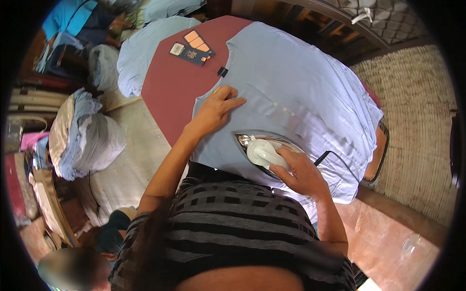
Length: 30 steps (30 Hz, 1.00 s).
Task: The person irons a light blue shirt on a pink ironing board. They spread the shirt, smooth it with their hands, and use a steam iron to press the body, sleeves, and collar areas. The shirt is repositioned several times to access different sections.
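A light blue shirt (pixel 291 68) lies spread over a dark red ironing board (pixel 167 102), with small buttons down its placket and a dark label at the neck. My right hand (pixel 306 174) is wrapped round the handle of a clothes iron (pixel 264 153) with a white body and shiny metal base. The iron rests on the shirt's near side, its tip toward the left; its black cord runs off to the right. Near the neckline my left hand (pixel 221 106) lies on the cloth, thumb and forefinger apart and holding nothing, the other fingers partly bent.
Cardboard tags (pixel 191 51) lie on the board beyond the neckline. More pale blue cloth (pixel 141 58) is heaped at the far left. A bulging bag (pixel 99 140) with clothes stands on the left floor. Other people (pixel 116 233) are at the left. A woven mat (pixel 412 111) covers the right floor.
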Each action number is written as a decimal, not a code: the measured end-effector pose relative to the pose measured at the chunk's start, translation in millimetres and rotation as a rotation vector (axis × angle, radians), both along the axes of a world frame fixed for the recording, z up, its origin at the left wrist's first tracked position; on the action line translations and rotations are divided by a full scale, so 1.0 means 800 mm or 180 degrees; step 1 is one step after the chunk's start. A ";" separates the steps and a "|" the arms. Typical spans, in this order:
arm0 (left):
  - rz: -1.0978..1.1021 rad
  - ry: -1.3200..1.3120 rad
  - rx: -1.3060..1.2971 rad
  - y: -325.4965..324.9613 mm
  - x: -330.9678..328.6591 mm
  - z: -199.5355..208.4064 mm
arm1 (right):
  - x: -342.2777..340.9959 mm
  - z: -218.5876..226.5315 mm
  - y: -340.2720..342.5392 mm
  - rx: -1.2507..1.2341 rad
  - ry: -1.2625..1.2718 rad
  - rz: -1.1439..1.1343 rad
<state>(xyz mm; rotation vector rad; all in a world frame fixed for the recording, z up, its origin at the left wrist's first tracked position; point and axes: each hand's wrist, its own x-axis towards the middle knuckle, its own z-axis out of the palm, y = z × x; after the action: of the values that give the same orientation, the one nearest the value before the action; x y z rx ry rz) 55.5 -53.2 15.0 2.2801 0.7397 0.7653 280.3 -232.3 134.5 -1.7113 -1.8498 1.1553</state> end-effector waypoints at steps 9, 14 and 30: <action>-0.0338 0.0034 0.0621 0.046 -0.061 0.016 | -0.093 0.029 0.001 -0.0586 0.0095 -0.2201; -0.0851 -0.0077 0.0677 0.067 -0.078 -0.006 | -0.174 0.032 0.028 -0.0417 0.0412 -0.3140; -0.1061 -0.0337 0.0533 0.089 -0.086 -0.023 | -0.237 -0.006 0.084 0.0147 -0.0930 -0.3463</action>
<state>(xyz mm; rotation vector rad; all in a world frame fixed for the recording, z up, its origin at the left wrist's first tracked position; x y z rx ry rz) -13.1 18.3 -3.5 2.4050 0.2434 0.8036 90.9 -165.0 129.4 -2.4126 -0.7365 0.4088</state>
